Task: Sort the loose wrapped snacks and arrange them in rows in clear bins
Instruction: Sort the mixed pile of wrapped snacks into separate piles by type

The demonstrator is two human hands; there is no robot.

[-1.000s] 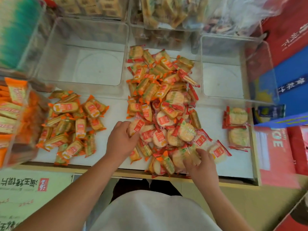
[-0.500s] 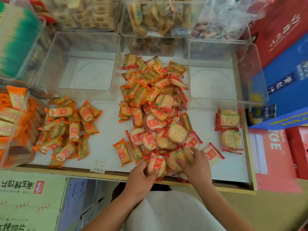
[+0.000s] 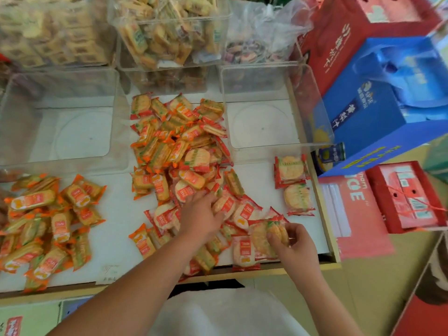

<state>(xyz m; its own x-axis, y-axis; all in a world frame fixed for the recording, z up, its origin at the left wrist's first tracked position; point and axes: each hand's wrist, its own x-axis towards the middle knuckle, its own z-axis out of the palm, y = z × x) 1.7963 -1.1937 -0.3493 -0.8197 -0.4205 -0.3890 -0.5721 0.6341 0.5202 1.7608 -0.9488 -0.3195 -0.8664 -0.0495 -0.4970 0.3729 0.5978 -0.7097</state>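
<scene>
Head view: my right hand (image 3: 294,243) pinches round wrapped crackers (image 3: 263,235) between thumb and fingertips, just right of the mixed pile (image 3: 179,151). My left hand (image 3: 200,218) lies on the pile's near part, grip unclear. Clear bin (image 3: 312,110) stands behind, well apart.

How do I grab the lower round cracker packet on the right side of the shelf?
Pinch the round cracker packet by its red crimped near edge, from above. It lies flat on the white shelf, apart from the pile, so that edge is free.
</scene>
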